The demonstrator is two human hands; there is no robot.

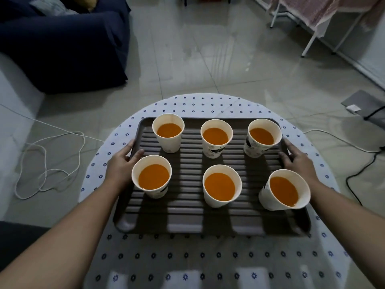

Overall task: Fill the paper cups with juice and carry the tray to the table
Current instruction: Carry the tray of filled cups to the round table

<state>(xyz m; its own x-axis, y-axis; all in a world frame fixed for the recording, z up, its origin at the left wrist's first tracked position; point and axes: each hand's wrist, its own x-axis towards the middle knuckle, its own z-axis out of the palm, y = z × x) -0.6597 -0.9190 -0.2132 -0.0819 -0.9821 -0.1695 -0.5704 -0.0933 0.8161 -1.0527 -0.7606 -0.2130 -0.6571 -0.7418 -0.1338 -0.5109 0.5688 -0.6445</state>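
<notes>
A dark ribbed tray [187, 224] rests on a round table [200, 259] covered with a white cloth dotted with small blue flowers. Several white paper cups stand on the tray in two rows, each holding orange juice; one is at the back left [168, 133], another at the front middle [221, 185]. The front right cup [284, 189] leans to the right. My left hand [123, 163] grips the tray's left rim, thumb over the edge. On the right rim sits my right hand [298, 161], holding it the same way.
A dark blue sofa [62, 42] stands at the back left. A white cord [48, 163] lies looped on the tiled floor to the left. Black cables [358, 174] and a grey flat device [362, 102] lie on the right. White frame legs [312, 38] stand at the back right.
</notes>
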